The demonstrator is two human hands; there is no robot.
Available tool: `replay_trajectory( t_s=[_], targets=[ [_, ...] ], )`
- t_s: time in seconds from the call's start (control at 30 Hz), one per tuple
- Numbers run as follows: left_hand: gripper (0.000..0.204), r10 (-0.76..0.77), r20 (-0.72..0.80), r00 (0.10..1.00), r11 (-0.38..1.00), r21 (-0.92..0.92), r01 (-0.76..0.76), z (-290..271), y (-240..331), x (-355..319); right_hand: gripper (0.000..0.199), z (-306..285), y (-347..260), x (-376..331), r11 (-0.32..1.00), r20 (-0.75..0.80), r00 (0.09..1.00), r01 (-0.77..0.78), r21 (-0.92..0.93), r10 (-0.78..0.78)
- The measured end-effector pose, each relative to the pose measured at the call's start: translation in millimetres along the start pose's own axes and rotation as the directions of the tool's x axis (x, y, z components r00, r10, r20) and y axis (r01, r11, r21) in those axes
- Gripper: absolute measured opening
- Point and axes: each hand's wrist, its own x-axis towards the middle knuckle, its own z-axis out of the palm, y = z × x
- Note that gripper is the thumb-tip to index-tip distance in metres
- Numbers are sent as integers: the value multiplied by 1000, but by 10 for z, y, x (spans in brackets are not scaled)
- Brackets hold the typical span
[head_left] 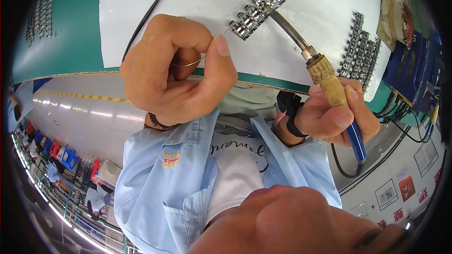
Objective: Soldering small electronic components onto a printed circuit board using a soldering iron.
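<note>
My left hand (174,66) pinches a thin solder wire (187,64) between thumb and forefinger. The wire's free end points at the near-left end of a slanting row of small shiny metal parts (249,20). In my right hand (336,117), a soldering iron (329,84) with a worn tan grip and blue rear end is held like a pen. Its bent metal shank reaches up and left, and the tip is at the middle of the row. Whether the tip touches a part is too small to tell.
White paper (207,0) covers much of the green bench mat (70,47). More metal parts stand in a block (360,51) at right and in rows (40,16) at far left. A soldering-iron stand (398,16) and a blue box (414,66) sit at right. A black cable (149,11) crosses the paper.
</note>
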Motion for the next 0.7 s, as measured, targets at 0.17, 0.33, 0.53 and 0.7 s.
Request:
replay_trajectory(
  t_s=[0.17, 0.33, 0.53, 0.7],
  targets=[
    [22, 5, 0, 1000, 1000, 1, -5, 9, -5, 6, 38, 7, 40, -2, 999, -27, 999, 34, -9, -34],
    [22, 15, 1, 1000, 1000, -5, -15, 11, -14, -2, 39, 7, 41, -7, 999, -21, 999, 35, -18, -35],
    [21, 13, 17, 1000, 1000, -6, -12, 11, -8, 9, 39, 15, 13, -2, 1000, -21, 1000, -3, -29, 2],
    [21, -17, 40, 999, 1000, 16, 17, 25, 30, 31, 39, 16, 17, 9, 999, -21, 1000, 6, -37, -7]
  ],
)
